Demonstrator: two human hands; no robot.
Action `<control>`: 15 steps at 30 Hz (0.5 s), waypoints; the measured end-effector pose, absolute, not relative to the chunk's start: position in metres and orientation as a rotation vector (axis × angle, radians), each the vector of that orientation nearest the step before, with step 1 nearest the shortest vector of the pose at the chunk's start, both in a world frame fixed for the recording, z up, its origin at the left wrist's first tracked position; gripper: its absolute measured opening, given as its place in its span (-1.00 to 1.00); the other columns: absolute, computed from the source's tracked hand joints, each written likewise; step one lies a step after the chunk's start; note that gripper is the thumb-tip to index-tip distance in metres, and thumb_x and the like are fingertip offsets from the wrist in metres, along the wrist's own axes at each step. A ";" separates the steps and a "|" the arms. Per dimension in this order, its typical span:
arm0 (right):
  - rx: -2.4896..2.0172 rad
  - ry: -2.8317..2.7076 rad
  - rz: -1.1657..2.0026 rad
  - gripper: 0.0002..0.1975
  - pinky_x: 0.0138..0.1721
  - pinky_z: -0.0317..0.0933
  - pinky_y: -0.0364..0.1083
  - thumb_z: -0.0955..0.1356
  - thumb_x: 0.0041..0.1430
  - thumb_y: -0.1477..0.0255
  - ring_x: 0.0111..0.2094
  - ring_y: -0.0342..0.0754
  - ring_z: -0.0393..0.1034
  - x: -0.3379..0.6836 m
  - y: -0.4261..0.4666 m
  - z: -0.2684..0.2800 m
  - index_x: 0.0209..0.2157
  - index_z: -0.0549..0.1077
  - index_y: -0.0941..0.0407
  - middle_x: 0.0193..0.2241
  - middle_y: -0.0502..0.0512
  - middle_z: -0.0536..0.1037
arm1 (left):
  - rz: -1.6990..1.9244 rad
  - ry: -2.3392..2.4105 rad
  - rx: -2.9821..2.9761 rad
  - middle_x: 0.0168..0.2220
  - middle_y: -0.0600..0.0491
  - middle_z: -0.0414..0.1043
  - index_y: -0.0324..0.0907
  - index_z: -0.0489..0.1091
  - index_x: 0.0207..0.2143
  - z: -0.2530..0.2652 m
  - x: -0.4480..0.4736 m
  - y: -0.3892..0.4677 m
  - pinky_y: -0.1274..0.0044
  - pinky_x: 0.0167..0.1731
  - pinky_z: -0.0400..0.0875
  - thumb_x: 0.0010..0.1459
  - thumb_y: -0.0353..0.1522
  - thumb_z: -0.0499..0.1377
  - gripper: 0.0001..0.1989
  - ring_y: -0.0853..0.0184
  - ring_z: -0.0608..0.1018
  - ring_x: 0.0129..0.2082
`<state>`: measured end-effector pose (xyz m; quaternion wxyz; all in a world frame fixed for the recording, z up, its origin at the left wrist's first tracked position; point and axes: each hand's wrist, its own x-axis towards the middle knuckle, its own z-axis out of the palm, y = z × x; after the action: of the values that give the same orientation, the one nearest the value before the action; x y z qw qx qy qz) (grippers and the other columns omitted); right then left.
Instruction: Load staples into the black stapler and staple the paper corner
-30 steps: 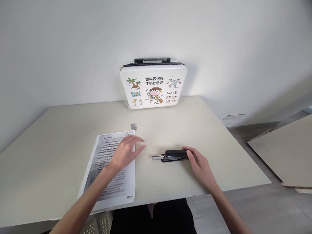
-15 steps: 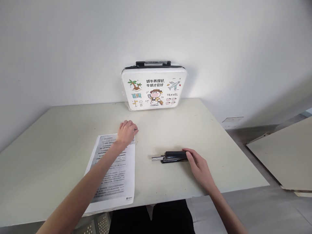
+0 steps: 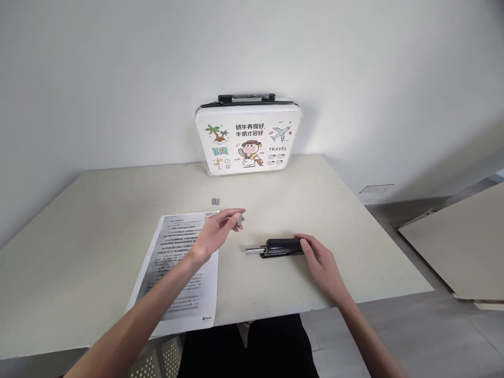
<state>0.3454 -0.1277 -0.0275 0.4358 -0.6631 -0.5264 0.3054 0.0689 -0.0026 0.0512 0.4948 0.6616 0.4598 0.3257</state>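
Between the thumb and fingers of my left hand (image 3: 220,229) is a small grey strip of staples (image 3: 240,219), held above the table. My right hand (image 3: 318,260) grips the rear end of a black stapler (image 3: 284,247) lying on its base. A silvery metal part (image 3: 255,251) sticks out from the stapler's left end. Two more small grey staple strips (image 3: 215,201) rest side by side behind the printed sheet (image 3: 177,286). My left forearm crosses over that sheet and hides some of its text.
A white case (image 3: 249,139) with cartoon prints and a black handle stands at the back of the pale table (image 3: 98,226), near the wall. Another pale board (image 3: 460,247) is at the right. Perforated baskets (image 3: 171,357) show below the front edge.
My left hand has lifted and moved right and nearer, now with a staple strip in its fingers. The strips it covered have come into view. My right hand stays on the stapler.
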 end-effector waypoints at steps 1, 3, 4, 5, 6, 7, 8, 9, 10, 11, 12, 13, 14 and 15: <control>-1.651 -1.308 0.759 -0.56 0.11 0.37 0.07 0.21 0.46 0.04 0.11 0.12 0.50 0.345 -0.128 -0.028 0.04 0.54 0.00 0.12 0.15 0.60 | 0.776 1.104 1.546 -0.14 -0.02 0.65 -0.12 0.58 0.02 0.049 0.070 -0.012 0.34 -0.03 0.57 0.30 0.02 0.21 -0.53 0.24 0.68 -0.23; -1.653 -1.306 0.760 -0.55 0.10 0.37 0.06 0.21 0.46 0.04 0.11 0.12 0.50 0.345 -0.128 -0.028 0.05 0.54 0.01 0.12 0.16 0.60 | 0.752 1.084 1.452 -0.15 0.00 0.66 -0.12 0.56 0.02 0.042 0.071 -0.029 0.30 0.02 0.57 0.28 -0.01 0.26 -0.55 0.21 0.71 -0.19; -1.653 -1.306 0.759 -0.55 0.10 0.38 0.06 0.21 0.47 0.04 0.10 0.12 0.50 0.345 -0.128 -0.027 0.05 0.54 0.01 0.12 0.16 0.60 | 0.750 1.077 1.430 -0.17 0.01 0.66 -0.12 0.55 0.00 0.037 0.072 -0.035 0.30 0.02 0.57 0.27 -0.03 0.28 -0.58 0.19 0.72 -0.19; -1.651 -1.306 0.757 -0.55 0.10 0.37 0.06 0.21 0.47 0.04 0.10 0.12 0.50 0.345 -0.128 -0.027 0.06 0.54 0.01 0.12 0.17 0.60 | 0.757 1.073 1.428 -0.19 0.02 0.66 -0.12 0.54 -0.03 0.032 0.072 -0.041 0.29 0.02 0.58 0.26 -0.05 0.30 -0.61 0.19 0.72 -0.18; -1.647 -1.307 0.753 -0.55 0.10 0.37 0.07 0.21 0.47 0.05 0.09 0.12 0.51 0.345 -0.129 -0.027 0.06 0.54 0.01 0.12 0.17 0.60 | 0.775 1.074 1.449 -0.20 0.03 0.67 -0.11 0.54 -0.07 0.027 0.072 -0.045 0.29 0.02 0.58 0.24 -0.07 0.32 -0.64 0.19 0.72 -0.17; -1.644 -1.307 0.749 -0.55 0.11 0.37 0.07 0.21 0.47 0.05 0.09 0.12 0.51 0.345 -0.129 -0.027 0.05 0.54 0.02 0.11 0.17 0.60 | 0.799 1.083 1.491 -0.19 0.04 0.67 -0.11 0.54 -0.11 0.022 0.072 -0.049 0.30 0.03 0.57 0.23 -0.08 0.33 -0.68 0.19 0.71 -0.15; -1.642 -1.308 0.747 -0.55 0.11 0.37 0.07 0.21 0.47 0.04 0.09 0.12 0.51 0.345 -0.129 -0.027 0.05 0.54 0.02 0.11 0.17 0.60 | 0.823 1.102 1.549 -0.18 0.05 0.67 -0.09 0.55 -0.15 0.018 0.072 -0.051 0.29 0.06 0.56 0.23 -0.10 0.34 -0.71 0.19 0.70 -0.12; -1.642 -1.308 0.747 -0.55 0.11 0.37 0.07 0.21 0.46 0.04 0.09 0.12 0.51 0.345 -0.129 -0.027 0.05 0.54 0.01 0.11 0.17 0.60 | 0.839 1.127 1.613 -0.16 0.06 0.67 -0.07 0.57 -0.16 0.013 0.072 -0.054 0.28 0.09 0.54 0.22 -0.11 0.35 -0.74 0.19 0.69 -0.09; -1.641 -1.308 0.748 -0.55 0.11 0.37 0.08 0.21 0.46 0.04 0.10 0.13 0.50 0.344 -0.129 -0.027 0.05 0.54 0.01 0.11 0.17 0.60 | 0.850 1.152 1.673 -0.14 0.07 0.67 -0.05 0.58 -0.17 0.009 0.072 -0.055 0.28 0.11 0.53 0.22 -0.12 0.36 -0.76 0.18 0.68 -0.05; -1.639 -1.308 0.751 -0.55 0.10 0.38 0.08 0.21 0.46 0.04 0.10 0.13 0.50 0.344 -0.128 -0.027 0.05 0.54 0.01 0.11 0.17 0.60 | 0.854 1.169 1.726 -0.12 0.08 0.67 -0.03 0.59 -0.16 0.005 0.072 -0.056 0.27 0.13 0.51 0.22 -0.13 0.36 -0.78 0.19 0.66 -0.03; -1.636 -1.307 0.754 -0.55 0.10 0.38 0.08 0.21 0.46 0.03 0.10 0.13 0.50 0.344 -0.128 -0.027 0.05 0.54 0.01 0.11 0.17 0.60 | 0.857 1.176 1.770 -0.11 0.09 0.66 -0.01 0.60 -0.15 0.002 0.071 -0.057 0.27 0.13 0.51 0.23 -0.14 0.36 -0.79 0.19 0.66 -0.02; -1.633 -1.306 0.758 -0.55 0.11 0.38 0.09 0.21 0.46 0.03 0.10 0.13 0.50 0.344 -0.128 -0.027 0.05 0.54 0.01 0.11 0.17 0.60 | 0.860 1.171 1.806 -0.10 0.09 0.66 -0.01 0.60 -0.14 -0.002 0.071 -0.058 0.27 0.12 0.52 0.24 -0.15 0.36 -0.80 0.20 0.65 -0.02; -1.630 -1.304 0.760 -0.55 0.12 0.37 0.09 0.21 0.46 0.03 0.10 0.13 0.50 0.344 -0.128 -0.027 0.05 0.54 0.01 0.12 0.17 0.60 | 0.864 1.157 1.838 -0.09 0.09 0.66 -0.01 0.59 -0.13 -0.005 0.071 -0.059 0.28 0.09 0.54 0.25 -0.16 0.35 -0.80 0.20 0.66 -0.04; -1.628 -1.302 0.762 -0.55 0.13 0.37 0.09 0.21 0.46 0.03 0.11 0.13 0.50 0.344 -0.128 -0.027 0.05 0.54 0.01 0.12 0.18 0.60 | 0.873 1.142 1.870 -0.09 0.09 0.66 -0.01 0.59 -0.13 -0.008 0.071 -0.059 0.30 0.05 0.56 0.27 -0.17 0.34 -0.81 0.21 0.66 -0.05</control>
<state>0.3442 -0.1279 -0.0268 0.4447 -0.6570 -0.5254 0.3074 0.0710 -0.0592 -0.0075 0.3813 0.7329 0.4475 0.3423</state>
